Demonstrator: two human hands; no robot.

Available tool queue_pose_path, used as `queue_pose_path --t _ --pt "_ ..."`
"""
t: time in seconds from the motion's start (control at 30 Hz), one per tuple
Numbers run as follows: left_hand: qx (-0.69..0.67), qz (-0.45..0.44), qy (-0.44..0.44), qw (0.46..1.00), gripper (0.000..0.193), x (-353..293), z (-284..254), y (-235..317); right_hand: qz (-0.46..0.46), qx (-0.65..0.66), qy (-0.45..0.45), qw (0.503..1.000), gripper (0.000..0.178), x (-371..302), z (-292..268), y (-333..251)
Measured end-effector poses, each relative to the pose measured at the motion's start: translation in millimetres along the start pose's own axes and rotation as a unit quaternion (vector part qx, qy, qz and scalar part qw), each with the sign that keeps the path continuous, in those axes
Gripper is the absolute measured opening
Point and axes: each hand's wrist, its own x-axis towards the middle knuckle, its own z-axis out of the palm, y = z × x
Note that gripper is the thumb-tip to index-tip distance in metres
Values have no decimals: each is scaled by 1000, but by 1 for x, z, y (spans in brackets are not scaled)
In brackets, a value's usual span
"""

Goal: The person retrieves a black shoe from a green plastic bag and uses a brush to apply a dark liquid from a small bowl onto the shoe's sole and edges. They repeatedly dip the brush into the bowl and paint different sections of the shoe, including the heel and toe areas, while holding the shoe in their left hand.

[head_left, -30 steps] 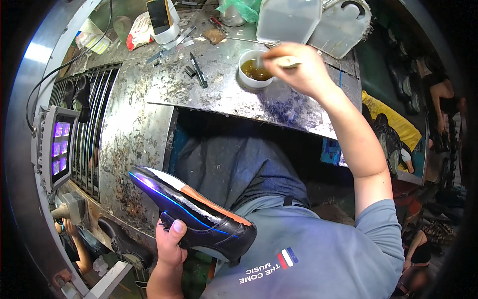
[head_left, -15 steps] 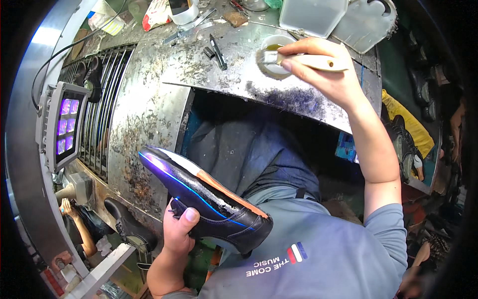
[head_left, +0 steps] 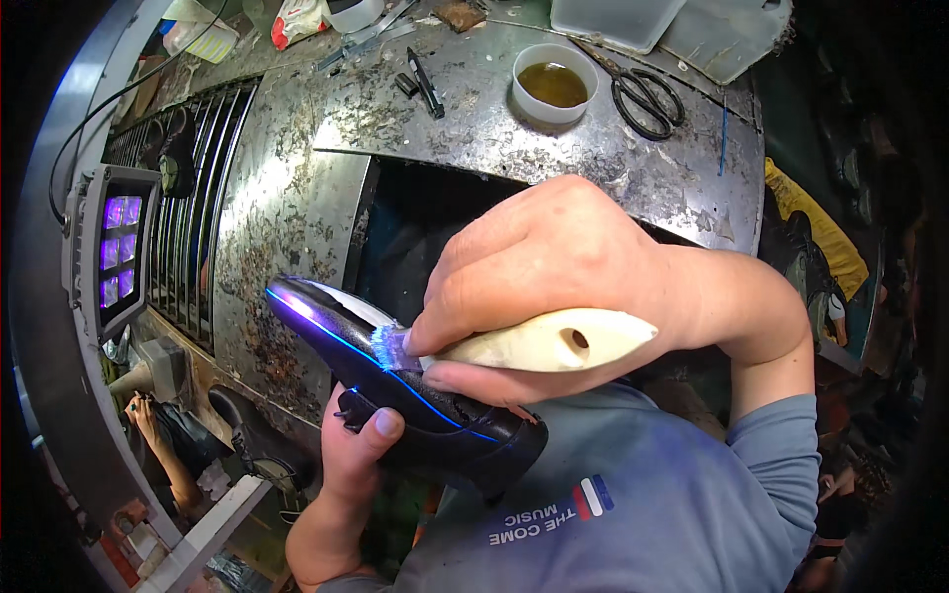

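My left hand (head_left: pixel 361 435) is closed around a black shoe (head_left: pixel 395 420), tilted with its sole edge turned up and its toe toward the lamp. A glowing blue line runs along the shoe's side. In my right hand (head_left: pixel 563 267) is a flat paintbrush (head_left: pixel 554 341) with a cream handle. Its bristles touch the edge of the shoe's sole near the middle. Part of the sole is hidden behind my right hand. On the metal bench, a white round tub (head_left: pixel 525 107) holds brownish liquid.
A lamp with violet lights (head_left: pixel 121 252) stands at the left, beside a metal grille (head_left: pixel 203 212). Black scissors (head_left: pixel 643 104), a black marker (head_left: pixel 425 84) and translucent plastic bins (head_left: pixel 618 20) lie on the bench (head_left: pixel 287 188). Another dark shoe (head_left: pixel 257 440) rests at lower left. A co-worker's arm (head_left: pixel 163 450) shows beyond it.
My right hand has brought the paintbrush from the tub down to the shoe's sole edge. The tub and scissors are now uncovered. My left hand still holds the shoe in nearly the same place.
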Motion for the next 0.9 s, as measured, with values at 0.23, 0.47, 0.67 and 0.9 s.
queue_pose_path --t 0.23,0.47,0.67,0.9 --pt "48 16 17 999 79 -1 -15 -6 28 23 -87 996 13 -5 -3 -10" --pt "20 15 43 999 69 3 -16 -9 21 5 -166 986 12 -2 -10 -15" --pt "5 24 54 998 63 3 -19 -14 16 16 -196 980 12 -3 -12 -14" --pt "-16 34 44 998 69 7 -32 -26 31 28 -190 981 10 -7 -20 -17"
